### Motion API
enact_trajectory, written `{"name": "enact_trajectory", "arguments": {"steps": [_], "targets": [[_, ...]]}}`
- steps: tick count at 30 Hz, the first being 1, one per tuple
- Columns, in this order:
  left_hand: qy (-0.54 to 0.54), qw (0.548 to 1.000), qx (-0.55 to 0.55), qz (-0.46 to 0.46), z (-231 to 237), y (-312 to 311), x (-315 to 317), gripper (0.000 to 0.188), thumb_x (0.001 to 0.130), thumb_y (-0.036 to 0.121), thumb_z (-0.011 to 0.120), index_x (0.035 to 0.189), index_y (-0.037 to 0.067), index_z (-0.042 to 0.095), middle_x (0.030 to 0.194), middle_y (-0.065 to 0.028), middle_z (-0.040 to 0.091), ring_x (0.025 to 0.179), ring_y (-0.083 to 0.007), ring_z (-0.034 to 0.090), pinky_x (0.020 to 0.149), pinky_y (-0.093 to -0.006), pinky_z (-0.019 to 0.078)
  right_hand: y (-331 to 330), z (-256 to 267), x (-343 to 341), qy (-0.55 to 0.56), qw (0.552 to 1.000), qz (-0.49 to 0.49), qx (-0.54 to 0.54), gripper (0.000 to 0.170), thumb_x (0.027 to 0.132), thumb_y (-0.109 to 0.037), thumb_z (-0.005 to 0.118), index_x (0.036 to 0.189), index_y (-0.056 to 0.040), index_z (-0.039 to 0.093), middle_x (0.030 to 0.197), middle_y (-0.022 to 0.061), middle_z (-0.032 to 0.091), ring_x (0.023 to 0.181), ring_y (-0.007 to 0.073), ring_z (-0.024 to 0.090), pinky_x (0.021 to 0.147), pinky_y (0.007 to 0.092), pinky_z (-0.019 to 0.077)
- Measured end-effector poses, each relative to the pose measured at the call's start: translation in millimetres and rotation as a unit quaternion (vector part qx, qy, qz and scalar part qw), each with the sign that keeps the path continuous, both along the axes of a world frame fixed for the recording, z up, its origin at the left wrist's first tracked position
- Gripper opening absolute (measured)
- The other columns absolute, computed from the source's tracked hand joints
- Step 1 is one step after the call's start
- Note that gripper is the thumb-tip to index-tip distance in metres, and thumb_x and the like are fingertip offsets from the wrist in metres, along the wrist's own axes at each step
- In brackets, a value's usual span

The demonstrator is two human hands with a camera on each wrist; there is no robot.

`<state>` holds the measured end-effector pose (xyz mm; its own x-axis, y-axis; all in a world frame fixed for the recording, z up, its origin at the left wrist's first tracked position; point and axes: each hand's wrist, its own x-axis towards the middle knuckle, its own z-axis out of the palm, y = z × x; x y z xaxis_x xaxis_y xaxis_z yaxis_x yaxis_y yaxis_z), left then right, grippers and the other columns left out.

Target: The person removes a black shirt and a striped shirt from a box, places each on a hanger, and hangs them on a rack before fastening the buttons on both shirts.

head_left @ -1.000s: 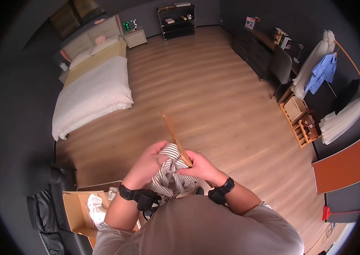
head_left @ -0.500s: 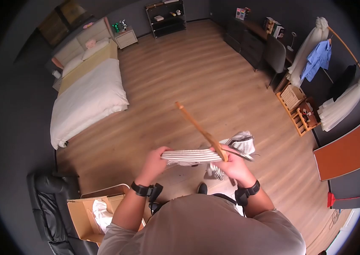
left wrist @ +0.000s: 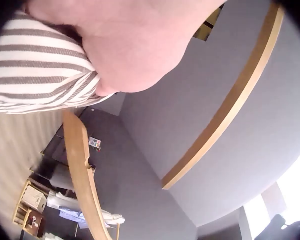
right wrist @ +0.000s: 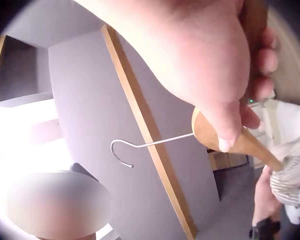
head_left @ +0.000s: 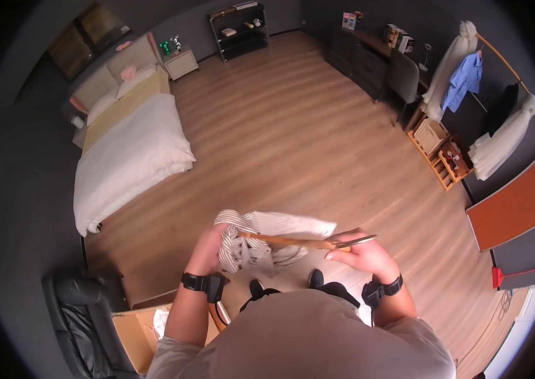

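My left hand (head_left: pixel 207 251) grips a bunched white garment with dark stripes (head_left: pixel 234 254), part of which trails to the right in the head view. My right hand (head_left: pixel 370 258) holds a wooden clothes hanger (head_left: pixel 286 241) near its middle, thumb lying along the wood in the right wrist view. From there a metal hook (right wrist: pixel 166 140) sticks out. One arm of the hanger reaches across to the left hand, its tip at the striped cloth. Close up in the left wrist view, the striped cloth (left wrist: pixel 32 70) is drawn tight beside the hand; its fingertips are hidden.
A cardboard box (head_left: pixel 133 341) with white cloth inside stands at lower left beside a black leather armchair (head_left: pixel 78 316). A bed (head_left: pixel 132 151) is at far left. A clothes rail (head_left: pixel 501 60) holds a blue shirt (head_left: pixel 463 82) at right, above wooden crates (head_left: pixel 432 136).
The striped garment has swung from the right hand's side over to the left hand. The hanger has turned from pointing up and away to lying nearly level between the hands.
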<state>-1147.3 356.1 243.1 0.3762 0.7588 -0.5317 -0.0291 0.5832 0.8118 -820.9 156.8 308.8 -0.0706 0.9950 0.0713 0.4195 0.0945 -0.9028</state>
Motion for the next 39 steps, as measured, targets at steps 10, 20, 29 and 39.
{"name": "enact_trajectory", "arguments": {"steps": [10,20,29,39], "targets": [[0.118,0.915,0.253,-0.292,-12,-1,-24,0.025,0.097,0.015,0.066,0.115,-0.002,0.067,0.100,-0.0092,0.076,0.089,-0.0165,0.070,0.079,-0.0346,0.0550,41,-17,-146,-0.103,0.994,0.000,-0.032,0.036,0.092,-0.037,0.079,0.112,-0.0070,0.077,0.113,0.0165,0.072,0.098,0.0337,0.069,0.084,0.0414,0.0543],[-0.130,0.891,0.168,-0.401,36,-22,10,0.049,0.102,-0.002,0.056,0.150,0.000,0.046,0.124,-0.0057,0.063,0.112,-0.0119,0.063,0.095,-0.0298,0.0521,23,-74,-148,0.044,0.994,-0.098,-0.031,0.031,0.095,-0.029,0.077,0.113,-0.0039,0.075,0.111,0.0181,0.072,0.102,0.0353,0.067,0.092,0.0436,0.0524],[0.000,0.906,0.271,-0.326,33,20,32,0.042,0.102,0.006,0.064,0.144,0.005,0.058,0.118,-0.0063,0.067,0.106,-0.0124,0.062,0.091,-0.0265,0.0509,-13,-72,-59,0.139,0.977,-0.158,-0.017,0.025,0.096,-0.020,0.079,0.089,0.0027,0.070,0.070,0.0001,0.061,0.068,0.0085,0.050,0.064,0.0307,0.0474],[0.268,0.574,0.696,-0.337,66,1,87,0.022,0.098,0.021,0.068,0.111,0.003,0.068,0.110,-0.0154,0.070,0.106,-0.0382,0.065,0.091,-0.0464,0.0517,-25,-81,44,0.210,0.971,-0.111,0.028,0.021,0.097,-0.020,0.079,0.097,0.0012,0.075,0.076,-0.0034,0.066,0.073,0.0054,0.056,0.067,0.0277,0.0493]]}}
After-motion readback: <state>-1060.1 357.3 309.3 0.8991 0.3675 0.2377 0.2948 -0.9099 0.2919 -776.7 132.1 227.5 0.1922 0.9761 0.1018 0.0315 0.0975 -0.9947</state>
